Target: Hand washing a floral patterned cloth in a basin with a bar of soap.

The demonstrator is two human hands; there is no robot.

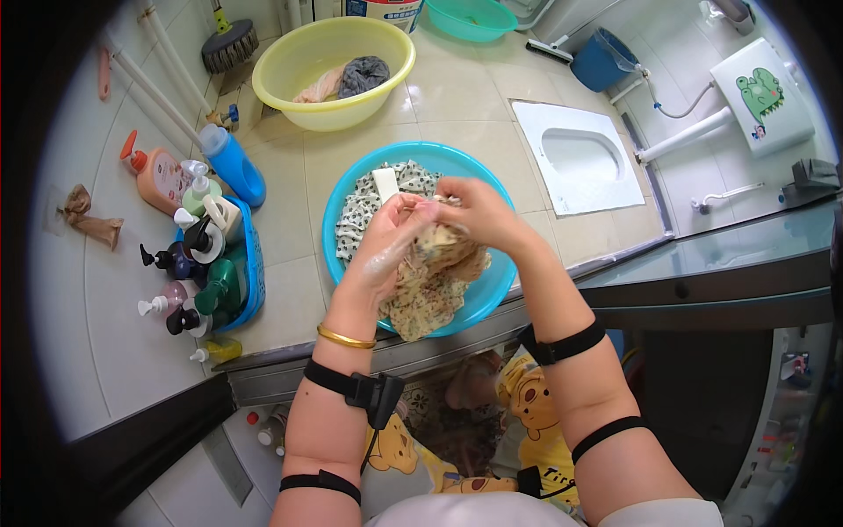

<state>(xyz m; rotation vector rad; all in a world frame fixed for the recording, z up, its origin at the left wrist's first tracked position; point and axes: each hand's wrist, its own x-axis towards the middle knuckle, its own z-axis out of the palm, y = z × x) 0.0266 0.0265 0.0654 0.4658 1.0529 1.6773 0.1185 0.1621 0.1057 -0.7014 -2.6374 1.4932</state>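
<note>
Both my hands grip one tan patterned cloth (pixel 428 296) above a turquoise plastic basin (pixel 484 306). My left hand (pixel 392 240), with whitish suds near the wrist, pinches its upper part, and my right hand (pixel 477 211) is closed on the bunched fabric beside it. The fingertips of the two hands meet. The lower part of the cloth hangs over the basin's near side. A white cloth with a dark print (pixel 361 217) lies in the basin's left part. A white bar-like object (pixel 386 183) rests on it, just beyond my left hand.
A yellow basin (pixel 336 115) holding bunched cloths stands beyond. On the left, a blue basket (pixel 255 277) contains several pump bottles, with a blue bottle (pixel 237 168) beside it. A squat toilet (pixel 583 158) is set in the floor at right. A metal door track (pixel 290 372) runs along the near side.
</note>
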